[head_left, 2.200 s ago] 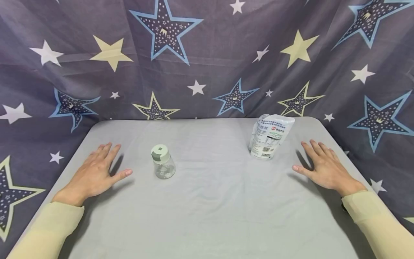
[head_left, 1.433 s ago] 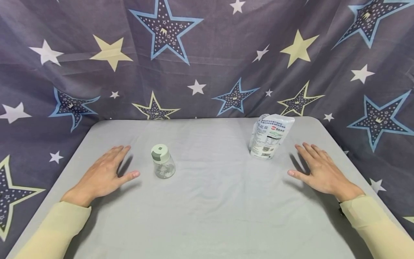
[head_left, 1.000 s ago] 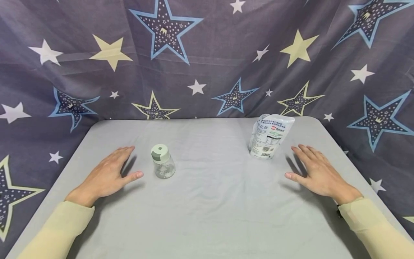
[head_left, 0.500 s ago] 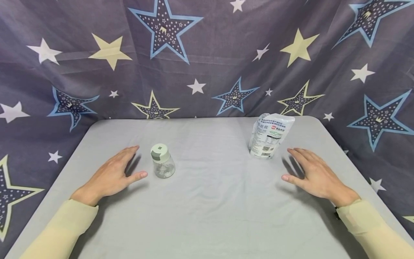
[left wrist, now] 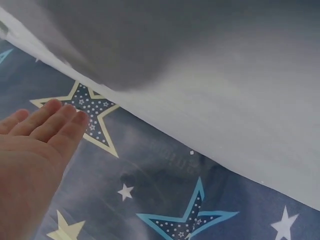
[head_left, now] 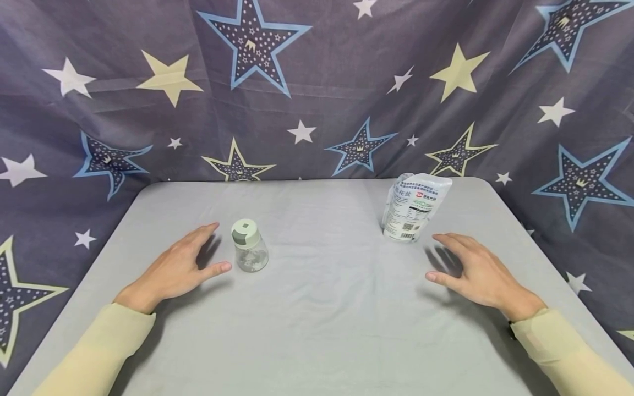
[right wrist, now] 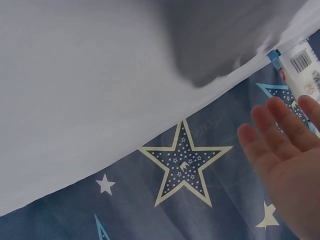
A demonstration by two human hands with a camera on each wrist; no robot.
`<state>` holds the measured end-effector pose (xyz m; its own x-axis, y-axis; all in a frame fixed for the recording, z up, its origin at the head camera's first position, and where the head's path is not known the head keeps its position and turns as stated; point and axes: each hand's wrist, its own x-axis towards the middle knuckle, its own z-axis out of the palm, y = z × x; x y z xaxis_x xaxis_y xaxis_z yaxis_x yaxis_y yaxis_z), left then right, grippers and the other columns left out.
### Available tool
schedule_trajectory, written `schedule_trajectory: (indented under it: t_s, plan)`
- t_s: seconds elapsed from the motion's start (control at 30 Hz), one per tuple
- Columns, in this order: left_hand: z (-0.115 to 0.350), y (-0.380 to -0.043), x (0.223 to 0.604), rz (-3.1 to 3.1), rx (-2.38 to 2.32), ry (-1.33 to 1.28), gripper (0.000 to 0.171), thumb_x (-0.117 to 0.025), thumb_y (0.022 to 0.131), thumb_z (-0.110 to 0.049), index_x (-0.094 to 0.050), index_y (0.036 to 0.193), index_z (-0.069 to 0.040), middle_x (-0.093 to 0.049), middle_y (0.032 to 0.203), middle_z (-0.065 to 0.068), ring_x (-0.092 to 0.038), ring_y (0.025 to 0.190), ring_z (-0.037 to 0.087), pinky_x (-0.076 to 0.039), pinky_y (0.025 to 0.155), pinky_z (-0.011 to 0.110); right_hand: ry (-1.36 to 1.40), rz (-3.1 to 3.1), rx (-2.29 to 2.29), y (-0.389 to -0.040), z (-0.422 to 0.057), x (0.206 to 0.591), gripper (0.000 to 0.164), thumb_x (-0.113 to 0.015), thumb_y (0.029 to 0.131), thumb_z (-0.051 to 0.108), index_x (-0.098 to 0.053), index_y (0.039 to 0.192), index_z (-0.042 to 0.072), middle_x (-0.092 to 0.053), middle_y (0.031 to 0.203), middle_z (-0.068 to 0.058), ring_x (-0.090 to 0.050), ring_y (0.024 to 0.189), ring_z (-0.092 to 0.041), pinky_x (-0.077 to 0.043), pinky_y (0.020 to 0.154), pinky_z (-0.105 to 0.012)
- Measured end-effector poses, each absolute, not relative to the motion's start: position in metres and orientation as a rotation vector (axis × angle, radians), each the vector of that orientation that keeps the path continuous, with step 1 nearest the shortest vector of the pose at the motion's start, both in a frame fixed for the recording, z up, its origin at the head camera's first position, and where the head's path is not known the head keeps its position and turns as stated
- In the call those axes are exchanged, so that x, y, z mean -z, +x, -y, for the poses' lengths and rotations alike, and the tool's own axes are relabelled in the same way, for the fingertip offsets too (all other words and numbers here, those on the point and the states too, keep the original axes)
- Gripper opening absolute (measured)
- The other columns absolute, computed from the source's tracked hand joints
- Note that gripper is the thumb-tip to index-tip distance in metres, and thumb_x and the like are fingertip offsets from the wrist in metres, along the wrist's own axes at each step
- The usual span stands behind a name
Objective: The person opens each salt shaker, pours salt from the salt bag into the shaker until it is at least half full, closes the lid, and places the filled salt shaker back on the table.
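A small clear seasoning jar (head_left: 251,254) with a pale green lid stands upright on the left half of the table, some whitish contents at its bottom. Just left of it is my left hand (head_left: 173,270), thumb and fingers spread apart, thumb tip close to the glass. On the right, toward the back, a white printed salt pouch (head_left: 413,209) stands upright. My right hand (head_left: 479,273) is to the right and in front of the pouch, fingers slightly bent, holding nothing. The right wrist view shows the pouch (right wrist: 301,64) beyond the fingers (right wrist: 280,132).
Light grey cloth covers the table (head_left: 317,308), which has rounded far corners. A dark curtain (head_left: 327,66) with printed stars hangs behind it and along both sides.
Both hands have moved inward over the table, the left toward the jar and the right toward the pouch and slightly nearer the front. Right fingers are bent more. Jar and pouch have stayed put.
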<state>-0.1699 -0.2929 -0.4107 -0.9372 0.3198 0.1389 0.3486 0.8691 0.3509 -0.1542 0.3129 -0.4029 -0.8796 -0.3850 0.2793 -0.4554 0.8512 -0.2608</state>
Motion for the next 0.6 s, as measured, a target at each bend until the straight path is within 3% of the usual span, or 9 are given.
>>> schedule_trajectory:
  t_s: [0.6]
  plan:
    - [0.278, -0.171, 0.409, 2.960, 0.673, -0.553, 0.101, -0.071, 0.088, -0.064, -0.031, 0.159, -0.005, -0.041, 0.158, 0.022, -0.040, 0.142, 0.046, -0.033, 0.111, 0.063, 0.696, 2.787, -0.550, -0.151, -0.299, 0.409, 0.084, -0.082, 0.082, 0.054, -0.052, 0.149, 0.014, -0.057, 0.142, -0.014, -0.053, 0.131, -0.038, -0.043, 0.102, -0.061]
